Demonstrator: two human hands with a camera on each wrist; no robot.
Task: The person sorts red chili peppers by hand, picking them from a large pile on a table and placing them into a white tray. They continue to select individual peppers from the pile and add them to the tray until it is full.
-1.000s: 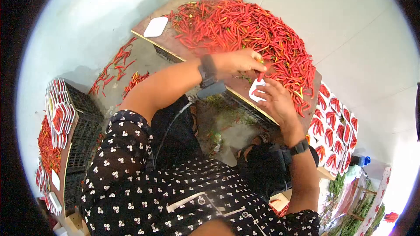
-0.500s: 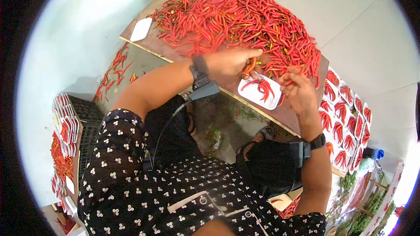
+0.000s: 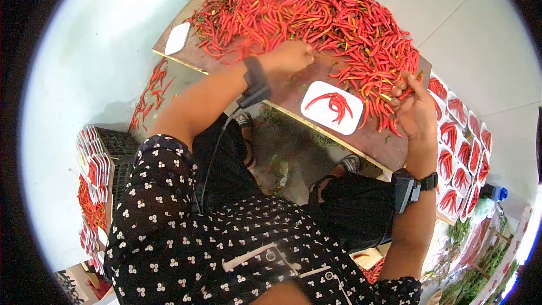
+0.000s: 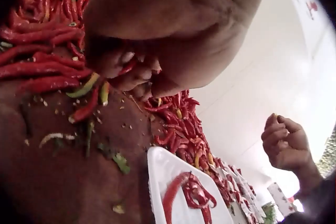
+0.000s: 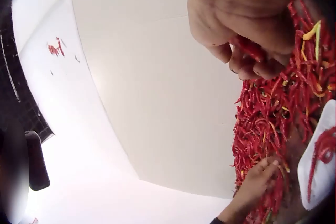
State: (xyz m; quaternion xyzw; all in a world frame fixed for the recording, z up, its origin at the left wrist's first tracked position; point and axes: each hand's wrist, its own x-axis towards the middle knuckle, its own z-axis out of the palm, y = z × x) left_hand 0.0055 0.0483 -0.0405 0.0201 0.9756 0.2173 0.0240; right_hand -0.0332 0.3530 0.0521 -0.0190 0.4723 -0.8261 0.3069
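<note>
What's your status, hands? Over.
Right hand gripping red chili. Left hand curled, another chili between fingers. White tray partly filled, nothing blocking it.

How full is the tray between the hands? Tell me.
Partly filled: a few red chillies lie on the white tray, bare white showing around them.

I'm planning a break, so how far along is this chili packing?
The filled trays at right look done. The right hand grips a red chili, the left hand apparently another. Remaining: the sparse tray between them, an empty-looking tray and the large chili pile.
</note>
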